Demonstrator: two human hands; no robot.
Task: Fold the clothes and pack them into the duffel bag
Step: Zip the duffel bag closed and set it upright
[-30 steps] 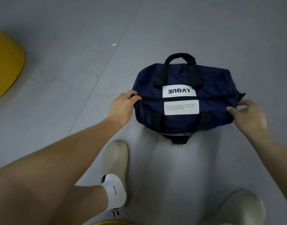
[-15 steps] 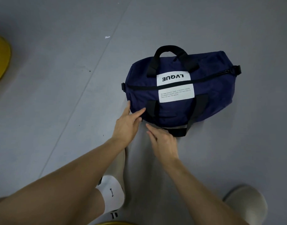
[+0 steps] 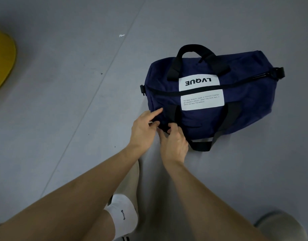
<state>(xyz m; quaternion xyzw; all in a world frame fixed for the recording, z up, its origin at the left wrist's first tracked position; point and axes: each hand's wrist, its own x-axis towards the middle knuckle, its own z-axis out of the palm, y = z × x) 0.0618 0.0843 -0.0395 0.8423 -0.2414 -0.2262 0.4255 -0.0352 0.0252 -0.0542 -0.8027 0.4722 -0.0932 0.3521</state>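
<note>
The duffel bag (image 3: pixel 245 101), navy with a white LVQUE label (image 3: pixel 199 82), lies on its side on the grey floor (image 3: pixel 62 110). Its main zip (image 3: pixel 236 82) looks closed along the whole length, and the body looks plump. In the head view no loose clothes show anywhere around the bag.

Both hands meet at the bag's near-left corner. The left hand (image 3: pixel 142 129) lays a straight forefinger on the navy side while its thumb and other fingers curl onto the corner. The right hand (image 3: pixel 174 140), just beside it, pinches the dark fabric there with curled fingers. What sits between the fingertips, a zip pull or only cloth, is too small to tell.

One black carry handle (image 3: pixel 195 48) arches on the bag's far side; the other (image 3: pixel 201 146) lies flat on its near side. A yellow object (image 3: pixel 1 61) sits well left of the bag.

The step looks like finishing work on a packed bag. The next move probably calls for one hand steadying the corner while the other pulls.
</note>
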